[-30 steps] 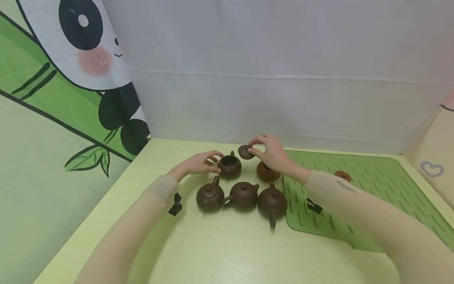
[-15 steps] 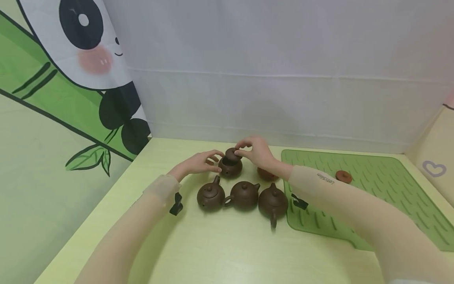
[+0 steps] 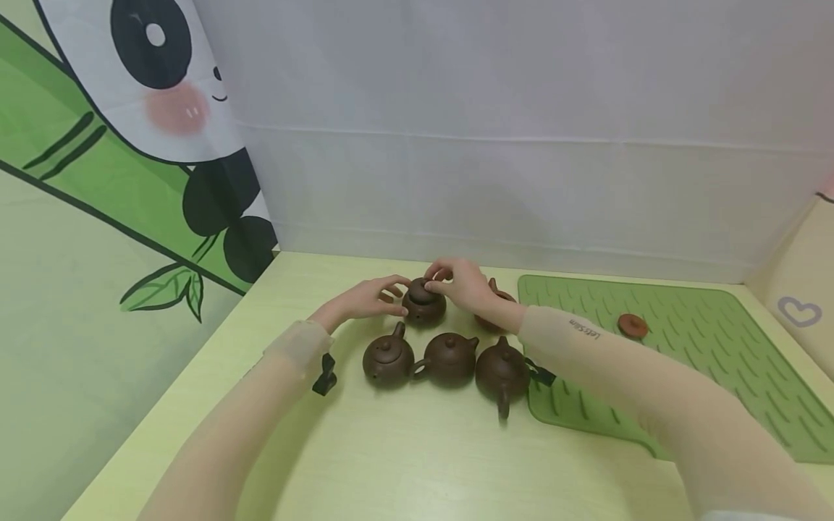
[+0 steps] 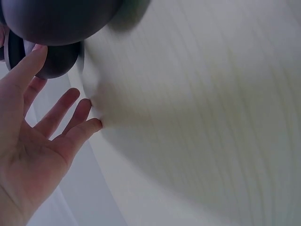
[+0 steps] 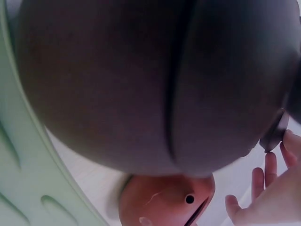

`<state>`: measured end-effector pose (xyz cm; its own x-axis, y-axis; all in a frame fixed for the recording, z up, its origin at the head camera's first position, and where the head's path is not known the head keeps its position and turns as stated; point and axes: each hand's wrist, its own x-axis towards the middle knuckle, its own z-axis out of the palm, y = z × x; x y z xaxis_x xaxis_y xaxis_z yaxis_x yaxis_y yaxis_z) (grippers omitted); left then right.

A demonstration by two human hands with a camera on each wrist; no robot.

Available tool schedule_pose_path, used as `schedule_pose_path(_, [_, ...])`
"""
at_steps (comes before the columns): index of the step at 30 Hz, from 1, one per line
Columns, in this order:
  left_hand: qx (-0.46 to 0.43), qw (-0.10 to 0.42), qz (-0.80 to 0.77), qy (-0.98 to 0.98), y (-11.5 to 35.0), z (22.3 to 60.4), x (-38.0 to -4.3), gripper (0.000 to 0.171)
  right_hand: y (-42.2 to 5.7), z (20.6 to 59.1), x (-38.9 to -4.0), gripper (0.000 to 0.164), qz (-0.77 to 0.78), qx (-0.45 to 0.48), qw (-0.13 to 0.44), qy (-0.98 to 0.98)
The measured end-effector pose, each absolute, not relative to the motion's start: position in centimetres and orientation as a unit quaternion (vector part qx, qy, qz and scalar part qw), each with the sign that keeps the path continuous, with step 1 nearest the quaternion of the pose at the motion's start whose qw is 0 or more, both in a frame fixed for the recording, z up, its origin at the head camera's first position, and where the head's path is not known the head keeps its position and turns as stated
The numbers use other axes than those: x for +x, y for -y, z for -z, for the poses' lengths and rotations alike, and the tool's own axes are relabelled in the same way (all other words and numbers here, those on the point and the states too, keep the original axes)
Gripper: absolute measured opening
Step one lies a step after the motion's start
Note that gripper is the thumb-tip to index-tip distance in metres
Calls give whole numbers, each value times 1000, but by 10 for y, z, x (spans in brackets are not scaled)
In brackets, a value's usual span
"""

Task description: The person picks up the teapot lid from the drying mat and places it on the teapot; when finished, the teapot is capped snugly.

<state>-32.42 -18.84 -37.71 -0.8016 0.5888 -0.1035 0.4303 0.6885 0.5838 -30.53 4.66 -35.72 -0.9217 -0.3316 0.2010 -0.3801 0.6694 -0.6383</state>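
Observation:
At the back left of the group stands a small dark brown teapot (image 3: pixel 425 312). My left hand (image 3: pixel 363 298) holds its left side between thumb and index finger; the other fingers are spread, as the left wrist view shows. Over the pot's mouth sits its dark lid (image 3: pixel 420 291), and my right hand (image 3: pixel 464 286) pinches the lid at the knob. In the right wrist view a large dark teapot (image 5: pixel 103 84) fills the foreground, with the right hand (image 5: pixel 277 197) at the far right edge. Behind the right wrist, a reddish-brown teapot (image 3: pixel 485 323) is partly hidden.
Three lidded dark teapots line the front: a left one (image 3: pixel 388 362), a middle one (image 3: pixel 451 362) and a right one (image 3: pixel 502 375). A reddish lid (image 3: pixel 632 325) lies on the green mat (image 3: pixel 704 354) at the right. A pale cloth wall (image 3: pixel 521 195) rises behind.
My right hand has carried the dark lid left and down onto the back-left teapot's mouth. The left hand has stayed at the pot's side.

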Motion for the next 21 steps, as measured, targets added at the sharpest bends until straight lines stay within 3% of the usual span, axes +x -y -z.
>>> schedule_pose_path(21, [287,145,-290,-901,189,380,-326,58,-42,361,-303,16,-323,182,19,929])
